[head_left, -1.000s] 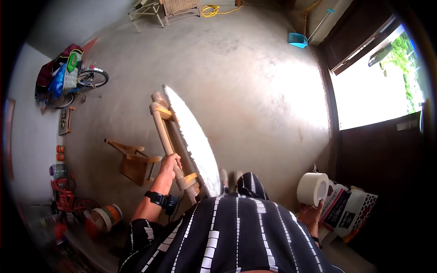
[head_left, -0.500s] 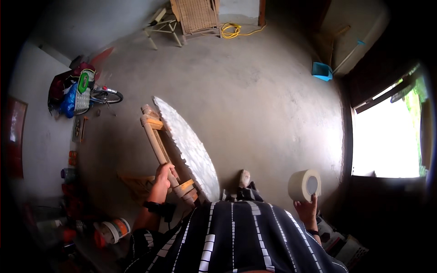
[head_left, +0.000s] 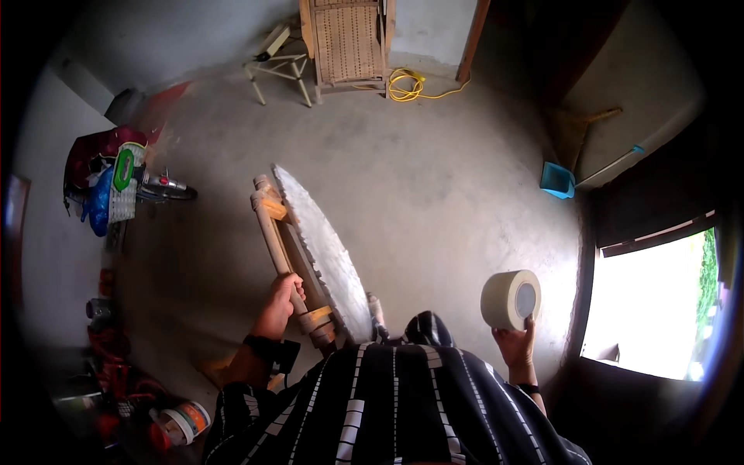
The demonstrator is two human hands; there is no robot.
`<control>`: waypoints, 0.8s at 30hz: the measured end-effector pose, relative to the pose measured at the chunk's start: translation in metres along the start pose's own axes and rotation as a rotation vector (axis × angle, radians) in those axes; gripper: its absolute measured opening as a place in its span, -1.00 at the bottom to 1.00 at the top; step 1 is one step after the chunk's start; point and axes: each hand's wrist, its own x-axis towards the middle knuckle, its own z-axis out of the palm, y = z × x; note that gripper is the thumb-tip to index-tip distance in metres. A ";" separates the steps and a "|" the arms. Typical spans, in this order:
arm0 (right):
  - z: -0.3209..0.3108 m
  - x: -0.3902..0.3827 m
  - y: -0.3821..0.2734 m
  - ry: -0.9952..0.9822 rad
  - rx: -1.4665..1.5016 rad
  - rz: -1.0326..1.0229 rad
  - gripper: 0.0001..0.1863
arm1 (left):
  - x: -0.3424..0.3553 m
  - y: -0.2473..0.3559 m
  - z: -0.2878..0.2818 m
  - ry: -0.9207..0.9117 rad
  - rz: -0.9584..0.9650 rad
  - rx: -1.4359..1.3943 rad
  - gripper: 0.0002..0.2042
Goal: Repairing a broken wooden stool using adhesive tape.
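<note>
My left hand (head_left: pixel 280 306) is wrapped round a round wooden bar (head_left: pixel 268 232) of a small wooden stool or table frame, carried tilted on its side. The frame's ragged-edged white top (head_left: pixel 322 240) faces right and away from the bar. Orange-brown wooden cross pieces (head_left: pixel 273 209) join the bar to the rest. Out to the right, my right hand (head_left: pixel 515 349) holds a large roll of cream-coloured wide tape (head_left: pixel 500 301) from below, with a finger at its core opening.
Ahead stand a woven wooden chair (head_left: pixel 349 46), a small metal-legged stool (head_left: pixel 279 74) and a coiled yellow cable (head_left: pixel 404 85). A loaded bicycle (head_left: pixel 124 182) is at left, a blue dustpan (head_left: pixel 557 180) at right. Near the lower left lies a white bucket (head_left: pixel 186 422).
The view has shifted as I step: the chair and cable sit lower in it, and a different foot shows. Both hands keep their holds; the tape roll appears slightly higher.
</note>
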 end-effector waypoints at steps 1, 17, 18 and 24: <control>-0.003 0.005 -0.001 0.027 -0.023 0.003 -0.27 | 0.018 -0.002 0.003 0.007 0.008 0.006 -0.75; 0.107 0.202 -0.054 0.225 0.045 0.172 -0.21 | 0.267 0.083 -0.069 0.239 -0.330 -0.147 -0.85; 0.129 0.218 -0.062 0.194 0.006 0.147 -0.22 | 0.272 0.097 -0.064 0.218 -0.305 -0.191 -0.85; 0.217 0.331 -0.094 0.061 -0.131 0.142 -0.24 | 0.335 0.144 -0.044 0.245 -0.263 -0.172 -0.88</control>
